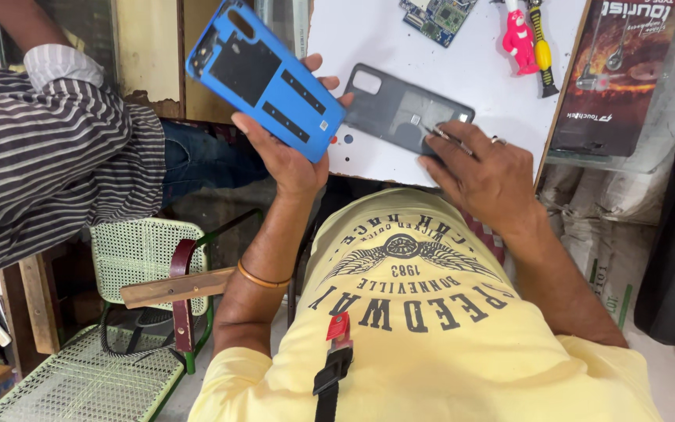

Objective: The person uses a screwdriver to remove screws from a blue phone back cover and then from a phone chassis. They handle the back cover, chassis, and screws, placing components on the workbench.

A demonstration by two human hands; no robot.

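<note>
Up in the frame's upper middle, the left hand [287, 152] grips a blue cover [266, 76] tilted; just right, the right hand [482, 172] pinches tweezers [445, 137] against a grey cover [406, 109] on the white mat [400, 39]

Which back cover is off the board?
The blue cover, held up in the left hand. The dark grey cover lies flat on the white board under the right hand.
</note>
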